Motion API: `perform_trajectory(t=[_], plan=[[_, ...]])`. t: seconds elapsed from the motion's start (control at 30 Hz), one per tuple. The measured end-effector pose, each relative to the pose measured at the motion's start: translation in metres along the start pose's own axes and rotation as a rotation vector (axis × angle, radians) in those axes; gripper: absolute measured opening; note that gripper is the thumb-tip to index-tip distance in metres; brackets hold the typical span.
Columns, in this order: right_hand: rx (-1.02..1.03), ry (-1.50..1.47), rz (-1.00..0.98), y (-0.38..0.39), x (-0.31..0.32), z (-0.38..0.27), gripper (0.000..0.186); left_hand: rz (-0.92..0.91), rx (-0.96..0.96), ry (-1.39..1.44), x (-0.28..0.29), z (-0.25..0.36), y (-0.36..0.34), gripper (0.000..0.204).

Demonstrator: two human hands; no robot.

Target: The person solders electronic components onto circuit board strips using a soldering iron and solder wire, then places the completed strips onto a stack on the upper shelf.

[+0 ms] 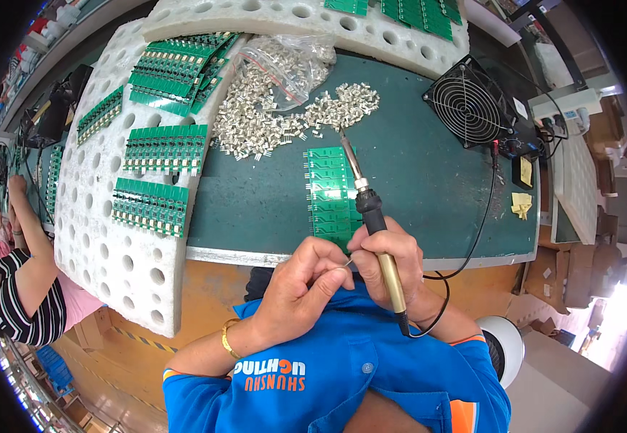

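Note:
My right hand (394, 263) is closed around a soldering iron (372, 209) with a black grip and gold handle. Its tip points away from me, over the far end of a green circuit board panel (329, 189) lying near the table's front edge; whether it touches is unclear. Pins stick out along the panel's left side. Close beside the right fingers, my left hand (300, 292) pinches a thin silvery solder wire (349, 263), which runs between the two hands. Beyond the panel spreads a pile of small white connectors (342, 107).
At left, a white foam board (93, 184) with holes carries several populated circuit boards (165, 150). Another foam board (255, 16) lies at the back. A clear plastic bag (295, 65) holds more connectors. A black fan (466, 102) stands right; the iron's cord (483, 231) runs nearby. Someone (32, 289) sits far left.

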State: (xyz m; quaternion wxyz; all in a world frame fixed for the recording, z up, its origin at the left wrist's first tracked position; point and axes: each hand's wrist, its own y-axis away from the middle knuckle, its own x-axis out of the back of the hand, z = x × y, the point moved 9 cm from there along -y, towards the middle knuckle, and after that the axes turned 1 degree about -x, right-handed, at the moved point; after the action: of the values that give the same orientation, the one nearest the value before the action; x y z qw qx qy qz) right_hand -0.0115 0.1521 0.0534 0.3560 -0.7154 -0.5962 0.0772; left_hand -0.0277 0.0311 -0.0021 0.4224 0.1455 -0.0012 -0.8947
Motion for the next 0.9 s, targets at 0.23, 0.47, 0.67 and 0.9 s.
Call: perform_trajectory(t=[0.23, 0.47, 0.67, 0.9], plan=[[0.022, -0.004, -0.011, 0.0, 0.002, -0.003, 0.023, -0.043, 0.056, -0.066, 0.002, 0.001, -0.005, 0.01], [-0.06, -0.029, 0.131, -0.019, 0.033, 0.0, 0.022, 0.092, -0.038, -0.235, 0.042, 0.021, 0.006, 0.005], [-0.081, -0.083, 0.167, -0.028, 0.035, 0.009, 0.026, 0.212, -0.216, -0.447, 0.051, 0.053, -0.008, 0.005], [-0.16, -0.006, 0.136, -0.031, 0.026, 0.026, 0.026, 0.494, -0.282, -0.478, 0.073, 0.06, -0.01, 0.008]])
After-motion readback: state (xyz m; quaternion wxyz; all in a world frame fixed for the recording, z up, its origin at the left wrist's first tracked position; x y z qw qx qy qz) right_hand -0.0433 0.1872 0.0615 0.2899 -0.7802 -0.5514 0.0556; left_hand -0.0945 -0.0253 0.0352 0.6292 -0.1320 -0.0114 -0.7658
